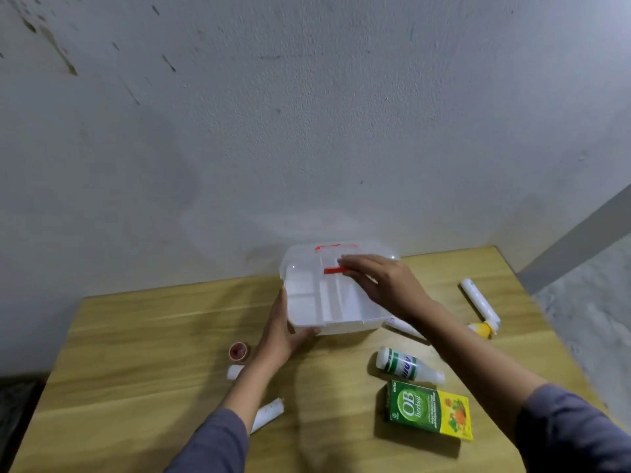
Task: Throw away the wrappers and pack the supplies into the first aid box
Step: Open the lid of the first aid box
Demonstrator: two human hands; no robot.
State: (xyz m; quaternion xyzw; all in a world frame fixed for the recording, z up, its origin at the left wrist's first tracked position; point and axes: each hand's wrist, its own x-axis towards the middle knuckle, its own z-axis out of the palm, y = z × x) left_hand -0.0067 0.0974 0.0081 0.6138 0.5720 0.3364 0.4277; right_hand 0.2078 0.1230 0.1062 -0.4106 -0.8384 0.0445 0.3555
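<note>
A translucent first aid box (327, 302) sits at the centre of the frame on a wooden table (136, 353), close to the grey wall (307, 114). Through its clear top a white divided tray shows, with compartments that look empty (the plastic is hazy, so small contents could escape notice). A red latch (334, 270) lies on the lid and a red strip runs along the far edge.

The left hand (280, 336) presses flat against the box's left near corner, fingers curled under its lower edge. The right hand (379, 285) rests on the lid with fingers loosely spread, the fingertips at the red latch; whether they pinch it cannot be told.

Loose on the table, counted: one green and yellow carton (430, 411) at lower right; one white bottle with a green label (406, 365) lying just above it; one long white tube (479, 302) at the right; one yellow-capped item (481, 329) at that tube's near end, partly blurred; one small red roll (238, 351) left of centre; one small white roll (234, 372) just below it, half hidden by the left forearm; one white tube (268, 413) at lower left, partly behind the sleeve. Another white item (401, 325) peeks out beneath the right wrist, mostly hidden.
</note>
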